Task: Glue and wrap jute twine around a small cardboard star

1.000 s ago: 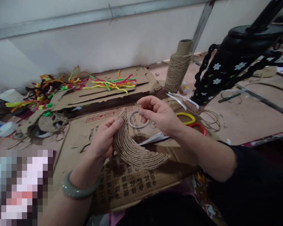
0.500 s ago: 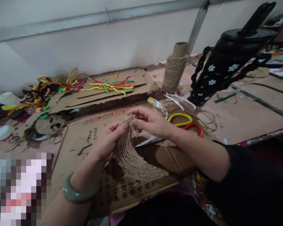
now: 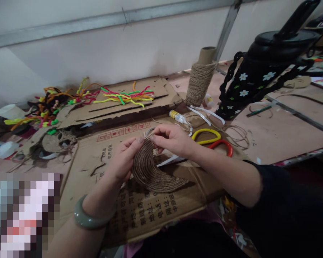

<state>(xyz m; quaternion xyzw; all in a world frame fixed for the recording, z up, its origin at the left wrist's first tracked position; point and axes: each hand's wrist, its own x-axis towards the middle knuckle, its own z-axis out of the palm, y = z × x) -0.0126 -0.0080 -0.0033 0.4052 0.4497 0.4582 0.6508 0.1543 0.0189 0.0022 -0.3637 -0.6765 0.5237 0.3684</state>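
Note:
My left hand [image 3: 122, 160] grips the upper end of a curved, crescent-shaped piece wrapped in brown jute twine [image 3: 153, 175]. My right hand [image 3: 172, 140] pinches the same tip from the right side, thumb and forefinger closed on the twine there. The crescent hangs just above a flattened cardboard sheet [image 3: 140, 211] printed with red and black characters. A green bangle [image 3: 87, 219] sits on my left wrist.
Scissors with yellow and red handles [image 3: 212, 139] and a small glue bottle [image 3: 177, 116] lie right of my hands. A jute twine spool [image 3: 200, 80] and a black flowered bottle [image 3: 254, 77] stand behind. Bright pipe cleaners [image 3: 123, 95] lie at the back left.
My right hand came down from holding a metal ring in the air onto the crescent's tip. The crescent dropped slightly and tilted flatter. The glue bottle became visible.

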